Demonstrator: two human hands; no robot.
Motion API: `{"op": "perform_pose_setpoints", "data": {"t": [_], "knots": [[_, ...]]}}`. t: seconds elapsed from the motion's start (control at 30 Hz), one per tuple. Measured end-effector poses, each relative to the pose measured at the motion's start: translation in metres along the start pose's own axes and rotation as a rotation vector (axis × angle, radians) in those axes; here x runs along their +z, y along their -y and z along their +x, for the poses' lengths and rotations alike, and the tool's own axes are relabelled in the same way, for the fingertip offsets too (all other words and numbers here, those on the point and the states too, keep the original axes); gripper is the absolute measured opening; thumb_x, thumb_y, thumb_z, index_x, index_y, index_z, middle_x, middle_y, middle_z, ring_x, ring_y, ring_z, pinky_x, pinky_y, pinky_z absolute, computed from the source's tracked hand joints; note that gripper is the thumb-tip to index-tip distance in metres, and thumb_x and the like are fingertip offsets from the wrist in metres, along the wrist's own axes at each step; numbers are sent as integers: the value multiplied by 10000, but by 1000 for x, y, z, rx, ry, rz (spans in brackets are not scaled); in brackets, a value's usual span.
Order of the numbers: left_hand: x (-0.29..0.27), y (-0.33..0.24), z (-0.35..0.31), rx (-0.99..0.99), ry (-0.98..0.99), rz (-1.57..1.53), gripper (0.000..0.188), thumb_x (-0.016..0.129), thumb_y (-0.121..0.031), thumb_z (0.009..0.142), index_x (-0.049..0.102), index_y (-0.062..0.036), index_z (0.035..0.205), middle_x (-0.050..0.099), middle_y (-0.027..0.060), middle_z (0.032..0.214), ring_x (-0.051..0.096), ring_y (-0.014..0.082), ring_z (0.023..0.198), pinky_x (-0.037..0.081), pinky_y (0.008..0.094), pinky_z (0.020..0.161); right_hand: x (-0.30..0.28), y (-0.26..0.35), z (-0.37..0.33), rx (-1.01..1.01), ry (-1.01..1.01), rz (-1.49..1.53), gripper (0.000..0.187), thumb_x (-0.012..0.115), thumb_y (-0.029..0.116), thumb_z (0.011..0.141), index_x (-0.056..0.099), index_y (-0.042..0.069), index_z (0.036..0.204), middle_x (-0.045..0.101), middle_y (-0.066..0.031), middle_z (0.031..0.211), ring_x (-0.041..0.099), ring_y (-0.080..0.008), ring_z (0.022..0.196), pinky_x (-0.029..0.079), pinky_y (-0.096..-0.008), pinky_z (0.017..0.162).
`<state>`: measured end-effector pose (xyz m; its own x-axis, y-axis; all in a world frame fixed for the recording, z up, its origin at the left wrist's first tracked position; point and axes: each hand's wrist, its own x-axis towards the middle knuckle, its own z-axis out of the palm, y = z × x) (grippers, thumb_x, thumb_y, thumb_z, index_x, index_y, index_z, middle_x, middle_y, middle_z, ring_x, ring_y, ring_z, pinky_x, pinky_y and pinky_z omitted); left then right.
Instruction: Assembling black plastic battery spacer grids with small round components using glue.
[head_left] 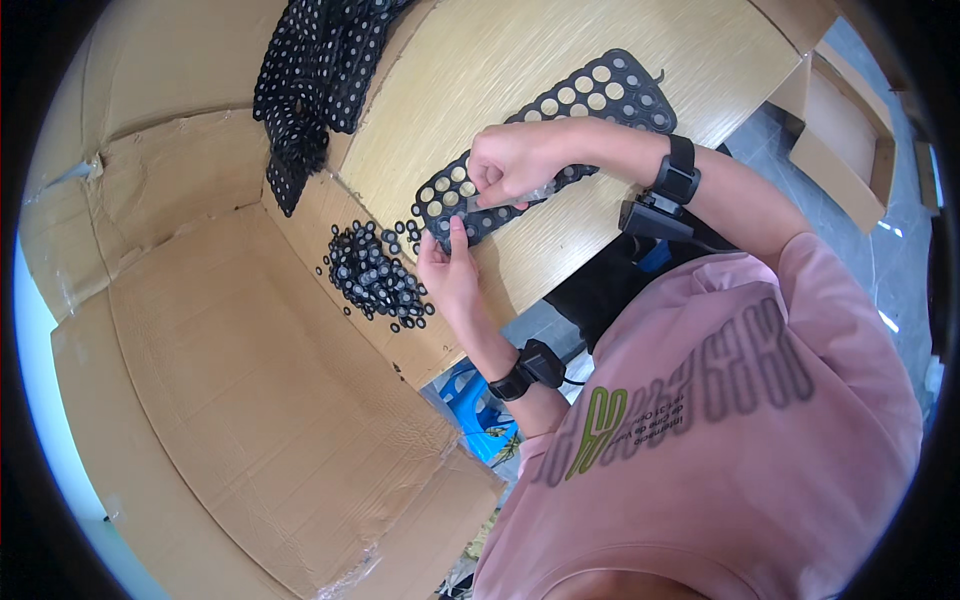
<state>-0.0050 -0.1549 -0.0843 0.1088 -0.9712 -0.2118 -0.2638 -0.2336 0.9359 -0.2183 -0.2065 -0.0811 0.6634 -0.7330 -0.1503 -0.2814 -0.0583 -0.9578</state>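
A long black sheet [632, 88] with rows of round holes lies slantwise on the pale wooden table. Some holes show bare wood, while others are filled with small round discs. My left hand [450, 276] is closed on the sheet's near left corner, its thumb on top. My right hand [515, 163] is curled into a closed shape over the sheet's left half. Something pale and translucent shows under its fingers, too small to name. Left of the sheet lies a loose pile of small black ring-edged discs [372, 272], with a few strays reaching its left end.
Black sheets with pale dots [325, 65] drape over the table's far left edge. A large cardboard sheet [220, 330] with raised sides stands at the left. Below the table is a blue plastic stool [478, 415]. An open cardboard box [845, 130] sits on the floor at the right.
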Motion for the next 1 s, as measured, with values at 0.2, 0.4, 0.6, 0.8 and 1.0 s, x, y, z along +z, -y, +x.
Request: {"op": "perform_pose_setpoints", "data": {"t": [0.2, 0.4, 0.6, 0.8, 1.0], "knots": [[4, 3, 1, 34, -62, -1, 87, 650, -120, 916, 614, -41, 925, 582, -45, 671, 341, -2, 429, 205, 195, 381, 0, -1, -2, -76, -16, 16, 233, 616, 135, 862, 617, -55, 728, 663, -117, 634, 672, -162, 584, 482, -308, 529], [8, 6, 2, 152, -93, -52, 68, 654, -65, 901, 597, -29, 910, 634, -6, 755, 461, 8, 512, 307, 184, 419, 4, -4, 2, -102, -31, 43, 236, 609, 122, 859, 604, -59, 709, 651, -123, 611, 647, -162, 548, 469, -303, 515], [11, -1, 0, 275, -106, 94, 107, 650, 12, 876, 579, 52, 945, 667, 102, 916, 615, 113, 794, 492, 233, 707, 10, -6, 6, -83, -97, -4, 259, 622, 123, 881, 583, -51, 693, 634, -115, 595, 614, -162, 516, 459, -314, 504], [16, -7, -2, 294, -113, 120, 121, 647, 8, 879, 570, 70, 949, 662, 120, 926, 624, 129, 803, 500, 242, 709, 13, -8, 7, -87, -118, 0, 253, 611, 128, 894, 585, -51, 717, 635, -118, 602, 621, -167, 531, 467, -319, 521], [12, 3, 3, 328, -114, 76, 88, 658, -20, 886, 584, 28, 897, 658, 51, 830, 594, 81, 726, 478, 220, 658, 12, -7, 6, -111, -158, -8, 266, 600, 155, 894, 606, -56, 731, 649, -114, 607, 616, -167, 525, 476, -327, 537]]}}
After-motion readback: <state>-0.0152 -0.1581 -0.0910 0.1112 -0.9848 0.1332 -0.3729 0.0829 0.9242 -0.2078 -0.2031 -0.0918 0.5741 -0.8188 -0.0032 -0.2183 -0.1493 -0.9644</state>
